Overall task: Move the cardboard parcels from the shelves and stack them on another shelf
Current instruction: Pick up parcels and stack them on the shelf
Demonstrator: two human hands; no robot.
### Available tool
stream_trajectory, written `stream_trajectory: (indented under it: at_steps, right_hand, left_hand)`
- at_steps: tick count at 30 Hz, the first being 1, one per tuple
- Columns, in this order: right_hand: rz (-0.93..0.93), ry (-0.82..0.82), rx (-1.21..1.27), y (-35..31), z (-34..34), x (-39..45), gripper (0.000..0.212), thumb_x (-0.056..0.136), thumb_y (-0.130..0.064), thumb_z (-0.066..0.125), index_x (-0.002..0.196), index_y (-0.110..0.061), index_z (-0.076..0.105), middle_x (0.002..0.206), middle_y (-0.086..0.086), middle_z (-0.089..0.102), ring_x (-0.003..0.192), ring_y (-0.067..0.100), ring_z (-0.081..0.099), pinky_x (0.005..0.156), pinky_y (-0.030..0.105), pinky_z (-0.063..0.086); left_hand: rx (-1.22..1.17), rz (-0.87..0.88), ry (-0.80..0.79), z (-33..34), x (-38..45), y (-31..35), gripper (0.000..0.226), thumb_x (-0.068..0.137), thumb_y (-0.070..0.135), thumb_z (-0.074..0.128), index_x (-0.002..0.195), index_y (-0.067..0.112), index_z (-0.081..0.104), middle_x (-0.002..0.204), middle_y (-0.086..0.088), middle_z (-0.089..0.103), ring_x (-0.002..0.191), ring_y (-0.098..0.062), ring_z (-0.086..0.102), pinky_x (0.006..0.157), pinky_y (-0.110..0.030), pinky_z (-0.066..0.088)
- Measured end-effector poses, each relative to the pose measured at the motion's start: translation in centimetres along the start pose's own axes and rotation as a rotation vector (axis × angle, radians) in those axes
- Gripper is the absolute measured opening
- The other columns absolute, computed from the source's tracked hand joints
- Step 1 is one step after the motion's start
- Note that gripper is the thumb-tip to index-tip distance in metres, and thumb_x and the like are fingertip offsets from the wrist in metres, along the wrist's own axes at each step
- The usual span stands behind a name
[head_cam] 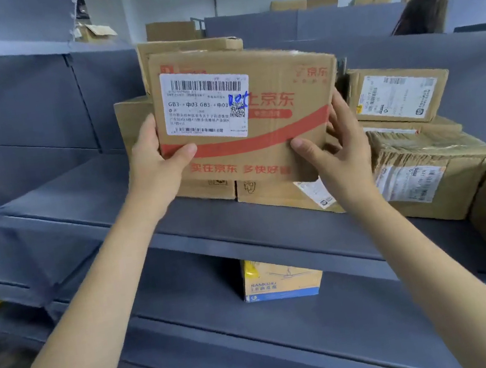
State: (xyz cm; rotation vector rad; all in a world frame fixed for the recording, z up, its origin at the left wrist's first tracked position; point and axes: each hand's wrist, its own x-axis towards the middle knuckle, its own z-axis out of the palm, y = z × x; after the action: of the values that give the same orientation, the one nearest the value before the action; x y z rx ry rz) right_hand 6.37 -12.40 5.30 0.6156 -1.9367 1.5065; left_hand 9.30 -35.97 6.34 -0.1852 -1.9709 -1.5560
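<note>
Your left hand [154,163] grips the left edge of the cardboard parcel [274,109] with the white label [206,103], thumb across its front and fingers hidden behind, while your right hand [338,149] holds the right edge, thumb on the front and fingers curled round the side. You hold the parcel upright over the grey shelf [84,193], in front of other brown boxes [272,193] resting there, with a labelled stack [399,95] just to the right. On the shelf below stands a yellow and blue carton [282,279].
</note>
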Motion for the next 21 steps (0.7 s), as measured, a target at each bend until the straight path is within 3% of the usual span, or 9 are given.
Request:
stream_trajectory:
  at_steps: [2, 11, 16, 21]
  right_hand:
    - [-0.043, 0.014, 0.001, -1.1, 1.9, 1.5, 0.079, 0.083, -0.023, 0.071, 0.149, -0.016, 0.028, 0.140, -0.005, 0.050, 0.124, 0.008, 0.051, 0.100, 0.033, 0.048]
    - [-0.145, 0.093, -0.051, -3.6, 10.9, 8.2, 0.072, 0.087, -0.026, 0.065, 0.148, -0.021, 0.029, 0.136, -0.006, 0.053, 0.118, 0.009, 0.053, 0.094, 0.034, 0.052]
    - [-0.158, 0.142, -0.123, -3.4, 15.1, 11.9, 0.066, 0.088, -0.021, 0.061, 0.146, -0.012, 0.032, 0.134, -0.002, 0.055, 0.117, 0.008, 0.054, 0.089, 0.016, 0.048]
    - [-0.076, 0.134, -0.187, -1.7, 18.0, 14.9, 0.060, 0.088, -0.012, 0.061, 0.143, -0.014, 0.035, 0.126, -0.012, 0.055, 0.107, -0.007, 0.052, 0.086, 0.004, 0.043]
  left_hand:
    - [0.003, 0.025, 0.033, -1.6, 1.6, 0.4, 0.045, 0.088, 0.001, 0.060, 0.124, 0.027, 0.050, 0.119, 0.013, 0.063, 0.112, -0.003, 0.058, 0.088, -0.026, 0.050]
    - [-0.014, 0.160, -0.001, -8.5, 11.5, -1.7, 0.045, 0.089, 0.006, 0.058, 0.127, 0.028, 0.047, 0.122, 0.012, 0.061, 0.114, -0.002, 0.056, 0.098, -0.030, 0.046]
    - [0.044, 0.193, -0.055, -11.0, 17.7, -3.4, 0.045, 0.088, 0.013, 0.060, 0.128, 0.026, 0.044, 0.125, 0.011, 0.059, 0.117, -0.004, 0.053, 0.100, -0.034, 0.046]
    - [0.120, 0.143, -0.106, -11.4, 22.2, -5.6, 0.045, 0.090, 0.014, 0.061, 0.130, 0.019, 0.040, 0.122, 0.012, 0.055, 0.112, -0.005, 0.052, 0.094, -0.025, 0.046]
